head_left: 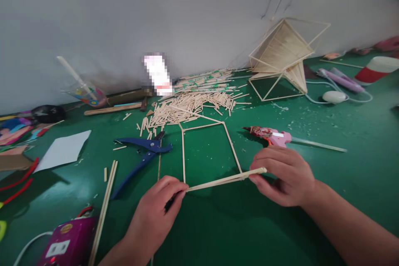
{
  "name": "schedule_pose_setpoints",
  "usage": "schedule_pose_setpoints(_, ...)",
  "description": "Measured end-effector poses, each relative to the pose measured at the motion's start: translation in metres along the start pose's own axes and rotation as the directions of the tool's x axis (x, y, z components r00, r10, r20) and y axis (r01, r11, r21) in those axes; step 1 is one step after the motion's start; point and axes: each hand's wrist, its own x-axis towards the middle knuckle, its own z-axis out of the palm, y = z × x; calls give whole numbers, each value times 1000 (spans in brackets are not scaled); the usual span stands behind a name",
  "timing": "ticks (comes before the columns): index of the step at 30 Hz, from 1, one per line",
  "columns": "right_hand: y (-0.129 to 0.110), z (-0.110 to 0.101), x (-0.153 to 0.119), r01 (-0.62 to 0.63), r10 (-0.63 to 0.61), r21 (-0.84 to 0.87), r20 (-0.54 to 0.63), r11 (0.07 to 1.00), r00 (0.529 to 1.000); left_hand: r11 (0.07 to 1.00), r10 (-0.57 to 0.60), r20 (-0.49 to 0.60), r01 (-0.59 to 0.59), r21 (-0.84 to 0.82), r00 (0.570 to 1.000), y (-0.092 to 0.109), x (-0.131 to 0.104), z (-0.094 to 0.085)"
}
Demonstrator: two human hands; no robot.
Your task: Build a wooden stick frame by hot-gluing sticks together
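A square frame of thin wooden sticks lies between my hands on the green table, its far end carrying a further triangle of sticks. My left hand pinches the near left corner. A loose-ended wooden stick runs along the frame's near edge, slightly apart from it toward the right. My right hand grips that stick near its right end, with thumb and fingers closed. Just beyond my right hand lies a pink glue gun with a clear glue stick in its back. Blue cutters lie open left of the frame.
Cut sticks are heaped near the wall. A larger stick structure stands back right, near a red and white cup. At left are a white paper, long sticks, a purple power box and a phone.
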Motion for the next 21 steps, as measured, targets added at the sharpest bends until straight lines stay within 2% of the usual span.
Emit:
schedule_pose_setpoints(4,1,2,-1,-37,37,44,7,998,999,1000,0,-5,0,-8,1000,0,0,0)
schedule_pose_setpoints(21,6,5,-5,-40,29,111,98,993,995,1000,-11,-1,11,-12,1000,-2,-2,0)
